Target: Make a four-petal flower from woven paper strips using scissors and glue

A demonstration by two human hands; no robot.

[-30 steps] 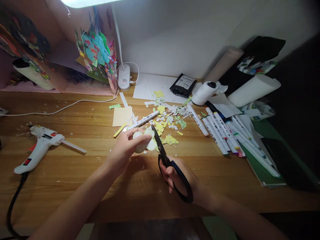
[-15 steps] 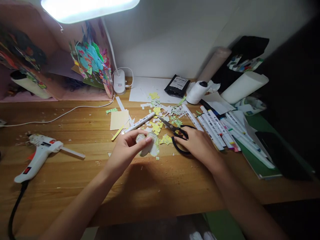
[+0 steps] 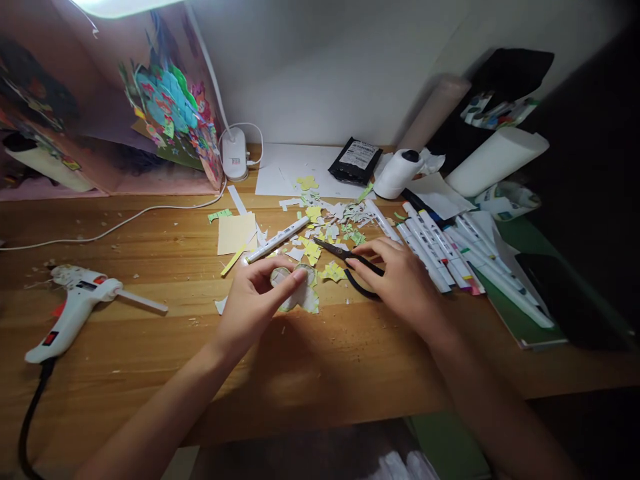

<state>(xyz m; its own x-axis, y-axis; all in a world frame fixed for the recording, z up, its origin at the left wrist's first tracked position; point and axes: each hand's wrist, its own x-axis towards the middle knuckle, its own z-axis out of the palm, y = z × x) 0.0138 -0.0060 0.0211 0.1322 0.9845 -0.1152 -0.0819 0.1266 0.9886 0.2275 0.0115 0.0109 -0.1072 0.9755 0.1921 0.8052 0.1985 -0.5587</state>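
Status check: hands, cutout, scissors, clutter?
Left hand: pinching pale paper cutout. Right hand: touching black scissors, grip unclear. Clutter: paper scraps by the scissors, white marker beyond left hand.

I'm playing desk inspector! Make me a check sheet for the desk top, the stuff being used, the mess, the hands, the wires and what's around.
Surface: wooden desk top, sprinkled with small bits.
Stuff in use: paper cutout; black-handled scissors, blades reaching into the scraps.
Clutter: yellow, green and white paper scraps; white markers; glue gun at left.
Hands: left hand pinches the cutout; right hand is at the scissors' handles, grip unclear.
Cables: white cable crosses the desk leftward; black cable hangs from the glue gun.
Surroundings: lamp overhead, decorated pink box at left, grey wall behind.
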